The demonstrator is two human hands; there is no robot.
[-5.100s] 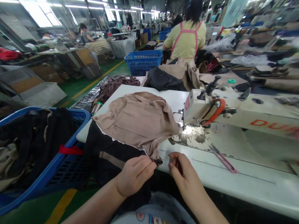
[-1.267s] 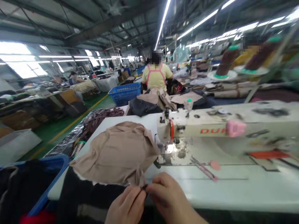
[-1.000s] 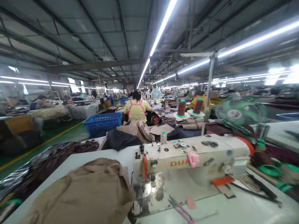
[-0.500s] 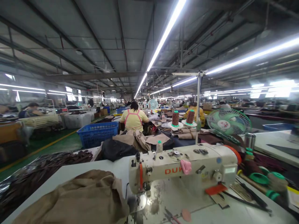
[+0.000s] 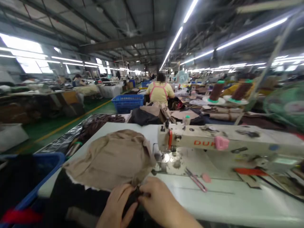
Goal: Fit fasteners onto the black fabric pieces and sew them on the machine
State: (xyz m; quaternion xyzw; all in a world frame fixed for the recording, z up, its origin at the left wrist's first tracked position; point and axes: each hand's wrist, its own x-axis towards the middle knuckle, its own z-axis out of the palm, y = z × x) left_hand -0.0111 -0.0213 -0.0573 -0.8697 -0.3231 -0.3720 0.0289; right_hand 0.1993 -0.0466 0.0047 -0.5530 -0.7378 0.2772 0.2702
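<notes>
My left hand (image 5: 121,202) and my right hand (image 5: 158,199) meet at the near edge of the table, both closed on dark fabric (image 5: 83,202). The fingertips pinch a bunched bit of it between them; its details are blurred. Just beyond lies a crumpled tan fabric piece (image 5: 116,155), its far right corner near the needle area of the sewing machine (image 5: 187,142). To the right of my hands, thread snips (image 5: 196,180) with pink handles rest on the white table, beside a small round pink piece (image 5: 206,178).
A blue basket (image 5: 51,167) with dark material stands at the left. Dark strips (image 5: 99,126) are heaped behind the table's left side. Brown thread cones (image 5: 216,91) and a green fan (image 5: 287,104) are at the right. Ahead, a person in yellow (image 5: 160,91) sits beyond piled fabric.
The view has turned left and down. Both my hands have come into view, gripping dark fabric at the near edge of the tan piece. The blue basket at the left now shows.
</notes>
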